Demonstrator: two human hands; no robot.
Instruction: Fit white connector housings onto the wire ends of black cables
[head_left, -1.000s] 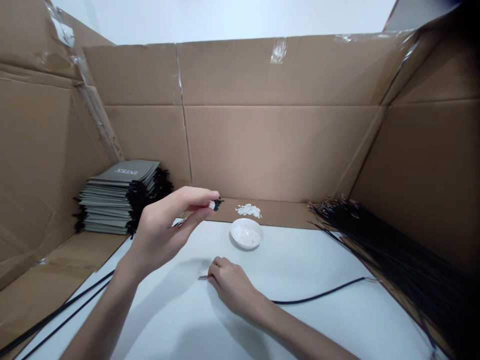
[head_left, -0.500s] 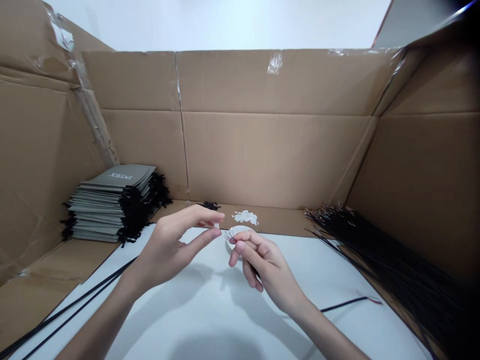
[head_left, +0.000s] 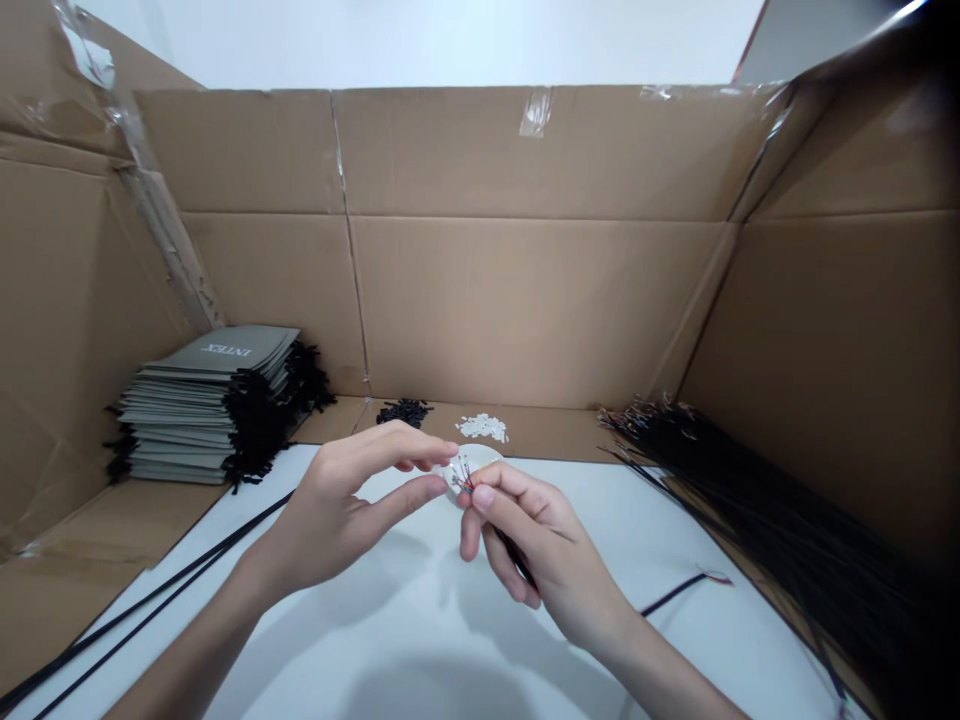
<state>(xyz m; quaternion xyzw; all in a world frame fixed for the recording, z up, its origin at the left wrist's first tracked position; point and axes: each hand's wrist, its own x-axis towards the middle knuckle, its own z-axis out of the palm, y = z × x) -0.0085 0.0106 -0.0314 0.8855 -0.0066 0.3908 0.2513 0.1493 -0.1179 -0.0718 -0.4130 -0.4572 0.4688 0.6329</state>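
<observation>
while my right hand has a black cable pinched between thumb and fingers, its thin coloured wires fan out toward my left hand, up in front of the white bowl. that left one is curved, thumb and fingertips near the wire tips, and honestly i can't tell if it's got something tiny in there. past the bowl there's a pile of white bits and, left of that, a pile of black bits, both on cardboard. big bundle of black cables off to the right, stack of grey sheets on the left.
</observation>
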